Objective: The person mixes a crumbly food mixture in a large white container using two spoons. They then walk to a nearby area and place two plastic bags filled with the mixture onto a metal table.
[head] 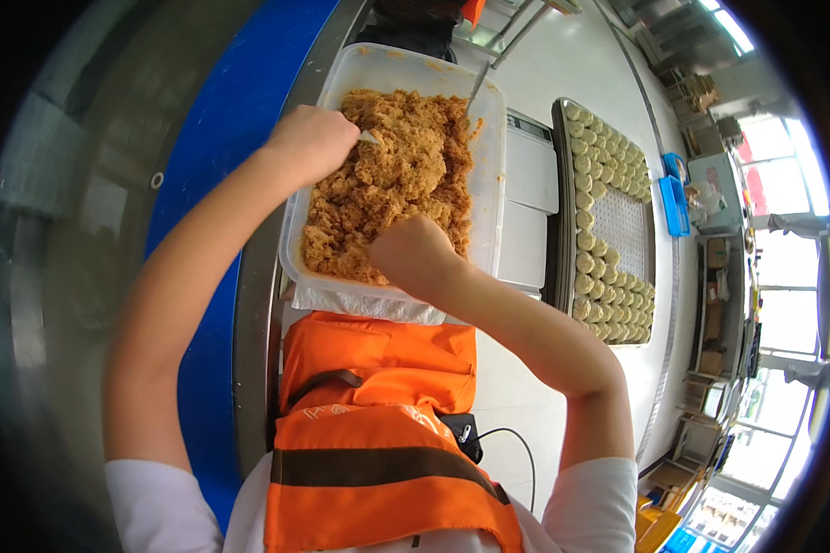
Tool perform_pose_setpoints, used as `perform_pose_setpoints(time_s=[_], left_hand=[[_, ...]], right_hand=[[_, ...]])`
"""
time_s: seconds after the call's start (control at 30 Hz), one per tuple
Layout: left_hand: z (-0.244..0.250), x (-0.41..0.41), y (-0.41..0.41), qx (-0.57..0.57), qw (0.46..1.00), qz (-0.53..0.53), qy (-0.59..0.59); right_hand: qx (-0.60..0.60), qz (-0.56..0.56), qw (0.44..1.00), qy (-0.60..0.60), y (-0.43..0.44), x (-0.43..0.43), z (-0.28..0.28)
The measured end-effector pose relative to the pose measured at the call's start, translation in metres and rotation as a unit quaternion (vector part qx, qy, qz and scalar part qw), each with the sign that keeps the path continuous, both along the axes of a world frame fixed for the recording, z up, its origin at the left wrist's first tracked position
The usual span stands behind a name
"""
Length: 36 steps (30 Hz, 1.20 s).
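Note:
A translucent plastic tub (487, 228) stands before me, holding a heap of brown, crumbly food mixture (408, 162). My left hand (320, 142) is closed in a fist over the tub's left side, and a small pale pointed piece (369, 137) juts out from its fingers. What this piece belongs to is hidden. Lower down, at the near end of the heap, my right hand (416, 254) is curled against the mixture. Its fingertips are out of sight, so whether it grasps anything is unclear. A metal utensil handle (480, 83) leans out of the tub's far right corner.
Left of the tub runs a metal edge (256, 304) beside a blue surface (211, 138). A scale (531, 162) sits to the right, then a perforated metal tray (622, 231) with rows of pale green, round dough pieces (605, 283). White cloth (366, 304) lies under the tub's near end.

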<state>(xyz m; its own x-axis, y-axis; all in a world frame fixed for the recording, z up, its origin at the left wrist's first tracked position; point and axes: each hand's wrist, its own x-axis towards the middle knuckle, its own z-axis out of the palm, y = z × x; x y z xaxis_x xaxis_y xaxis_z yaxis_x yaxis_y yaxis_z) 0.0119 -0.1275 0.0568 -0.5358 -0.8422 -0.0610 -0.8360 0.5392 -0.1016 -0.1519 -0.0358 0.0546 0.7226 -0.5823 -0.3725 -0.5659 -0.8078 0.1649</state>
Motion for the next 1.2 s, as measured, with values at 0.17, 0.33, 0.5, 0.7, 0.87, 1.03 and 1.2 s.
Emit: perform_pose_setpoints(time_s=[0.17,0.33,0.5,0.7,0.87,1.03,1.2], left_hand=[[0.052,0.019,0.020,-0.009,1.000,0.013,0.010],[0.026,0.012,0.022,-0.004,0.999,0.017,0.040],[-0.002,-0.003,0.012,0.032,0.993,-0.027,-0.109],[0.005,-0.014,-0.006,0.024,0.962,-0.188,-0.195],[-0.003,-0.021,-0.009,0.027,0.946,-0.210,-0.244],[-0.005,-0.029,-0.013,0.065,0.938,-0.197,-0.279],[-0.002,-0.028,-0.017,0.076,0.946,-0.172,-0.265]], right_hand=[[-0.005,-0.024,0.999,-0.027,-0.018,-0.008,0.029],[-0.095,-0.071,0.978,-0.174,-0.030,-0.065,0.039],[-0.109,-0.152,0.982,-0.025,-0.044,-0.075,0.060],[-0.193,-0.054,0.979,0.026,-0.076,-0.092,0.082],[-0.147,0.072,0.983,0.077,-0.080,-0.063,0.044],[-0.153,0.107,0.981,0.041,-0.084,-0.053,0.034],[-0.136,0.060,0.985,0.092,-0.093,-0.045,0.036]])
